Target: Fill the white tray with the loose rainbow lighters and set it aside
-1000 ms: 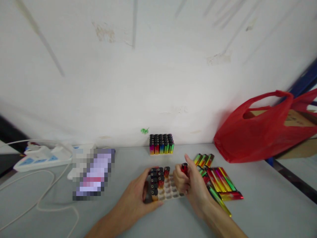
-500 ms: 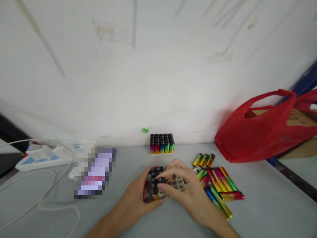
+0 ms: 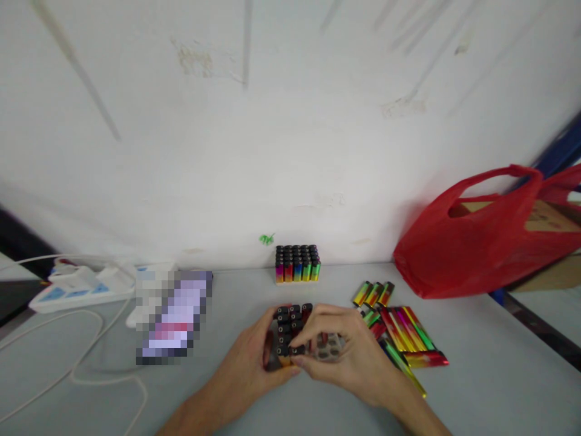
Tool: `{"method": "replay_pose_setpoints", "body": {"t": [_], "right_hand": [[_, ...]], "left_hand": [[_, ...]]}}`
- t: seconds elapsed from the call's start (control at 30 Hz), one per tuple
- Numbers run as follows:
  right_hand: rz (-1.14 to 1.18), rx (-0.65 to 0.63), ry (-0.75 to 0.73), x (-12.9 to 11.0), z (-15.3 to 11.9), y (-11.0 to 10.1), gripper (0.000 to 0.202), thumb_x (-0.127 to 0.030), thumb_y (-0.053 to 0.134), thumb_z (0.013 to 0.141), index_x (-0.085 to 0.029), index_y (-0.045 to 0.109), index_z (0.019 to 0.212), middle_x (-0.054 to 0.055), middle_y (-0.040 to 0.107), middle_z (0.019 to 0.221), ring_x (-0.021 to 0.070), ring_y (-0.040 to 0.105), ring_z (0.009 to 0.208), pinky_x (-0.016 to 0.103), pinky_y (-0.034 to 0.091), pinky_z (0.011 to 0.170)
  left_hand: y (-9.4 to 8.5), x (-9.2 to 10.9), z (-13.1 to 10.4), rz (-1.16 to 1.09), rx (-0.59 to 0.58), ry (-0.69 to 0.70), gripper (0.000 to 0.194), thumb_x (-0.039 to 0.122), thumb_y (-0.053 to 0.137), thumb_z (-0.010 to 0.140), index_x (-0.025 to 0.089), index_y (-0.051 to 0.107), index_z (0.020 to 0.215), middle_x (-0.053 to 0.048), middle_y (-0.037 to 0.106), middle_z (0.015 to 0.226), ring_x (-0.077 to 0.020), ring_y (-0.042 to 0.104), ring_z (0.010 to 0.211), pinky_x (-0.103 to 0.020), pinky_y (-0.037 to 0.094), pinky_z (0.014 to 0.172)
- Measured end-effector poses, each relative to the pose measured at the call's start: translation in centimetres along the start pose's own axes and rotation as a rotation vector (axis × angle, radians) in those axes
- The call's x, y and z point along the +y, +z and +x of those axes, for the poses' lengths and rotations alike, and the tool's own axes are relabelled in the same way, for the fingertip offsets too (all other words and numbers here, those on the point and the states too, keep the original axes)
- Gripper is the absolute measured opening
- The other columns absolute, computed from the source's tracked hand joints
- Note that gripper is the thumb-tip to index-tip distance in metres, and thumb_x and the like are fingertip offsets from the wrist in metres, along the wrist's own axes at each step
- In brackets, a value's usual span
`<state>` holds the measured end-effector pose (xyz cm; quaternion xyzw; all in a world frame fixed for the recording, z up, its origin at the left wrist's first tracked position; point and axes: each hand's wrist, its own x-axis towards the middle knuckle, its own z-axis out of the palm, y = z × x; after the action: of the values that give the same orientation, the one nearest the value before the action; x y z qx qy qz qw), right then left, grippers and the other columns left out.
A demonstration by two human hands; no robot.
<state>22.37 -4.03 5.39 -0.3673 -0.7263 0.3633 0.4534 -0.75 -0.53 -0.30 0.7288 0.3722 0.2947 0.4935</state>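
Observation:
My left hand [image 3: 247,351] wraps round the left side of a pale tray [image 3: 330,346] with round holes. Black-topped lighters [image 3: 282,329] stand upright in its left part, while holes at its right show no lighter. My right hand [image 3: 347,348] pinches a lighter [image 3: 297,350] by its black top at the near edge of the tray, and its fingers hide part of the tray. To the right of that hand lie loose colourful lighters [image 3: 406,330], some partly hidden behind it.
A full block of lighters [image 3: 297,264] stands by the wall. Three short lighters [image 3: 373,293] lie right of centre. A red bag [image 3: 463,242] is at the right; a phone [image 3: 177,315], power strip [image 3: 82,289] and white cables [image 3: 95,357] are at the left.
My right hand has moved slightly toward me with its pinched fingers, now at the tray's near edge. A blue lighter no longer shows beside the loose ones. My left hand keeps its hold.

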Motion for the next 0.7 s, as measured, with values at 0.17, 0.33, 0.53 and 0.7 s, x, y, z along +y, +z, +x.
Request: {"method": "replay_pose_setpoints", "body": {"t": [0.17, 0.33, 0.53, 0.7], "right_hand": [[-0.091, 0.025, -0.101, 0.3, 0.1, 0.0, 0.021, -0.005, 0.083, 0.084, -0.022, 0.084, 0.097, 0.002, 0.078, 0.093, 0.0184, 0.072, 0.083, 0.03, 0.053, 0.074], [-0.189, 0.065, -0.214, 0.0, 0.0, 0.6, 0.015, -0.01, 0.079, 0.09, -0.023, 0.08, 0.097, 0.004, 0.076, 0.105, 0.0217, 0.07, 0.098, 0.034, 0.054, 0.083], [-0.747, 0.426, 0.011, 1.7, -0.1, 0.2, 0.02, -0.018, 0.056, 0.108, -0.02, 0.075, 0.105, 0.012, 0.073, 0.108, 0.0328, 0.062, 0.104, 0.051, 0.049, 0.095], [-1.299, 0.408, 0.408, 4.0, -0.6, -0.4, 0.043, -0.027, 0.058, 0.106, -0.002, 0.069, 0.14, 0.036, 0.064, 0.143, 0.0525, 0.055, 0.128, 0.066, 0.043, 0.106]], "left_hand": [[-0.1, -0.1, 0.0, 0.009, -0.002, 0.012, 0.075, 0.029, 0.095, 0.086, 0.029, 0.056, 0.151, -0.008, 0.078, 0.138, -0.0332, 0.079, 0.12, -0.039, 0.064, 0.102], [-0.1, 0.8, -0.1, 0.017, -0.006, -0.006, 0.072, 0.031, 0.092, 0.089, 0.028, 0.056, 0.151, -0.007, 0.08, 0.136, -0.0317, 0.08, 0.117, -0.037, 0.065, 0.099], [-0.2, 0.9, -0.1, 0.056, 0.012, -0.046, 0.077, 0.024, 0.095, 0.083, 0.027, 0.059, 0.151, -0.009, 0.081, 0.136, -0.0343, 0.08, 0.119, -0.041, 0.064, 0.104], [-0.2, 0.7, -0.1, 0.046, 0.02, -0.052, 0.08, 0.026, 0.094, 0.083, 0.027, 0.058, 0.155, -0.011, 0.08, 0.138, -0.0365, 0.08, 0.12, -0.044, 0.065, 0.105]]}}
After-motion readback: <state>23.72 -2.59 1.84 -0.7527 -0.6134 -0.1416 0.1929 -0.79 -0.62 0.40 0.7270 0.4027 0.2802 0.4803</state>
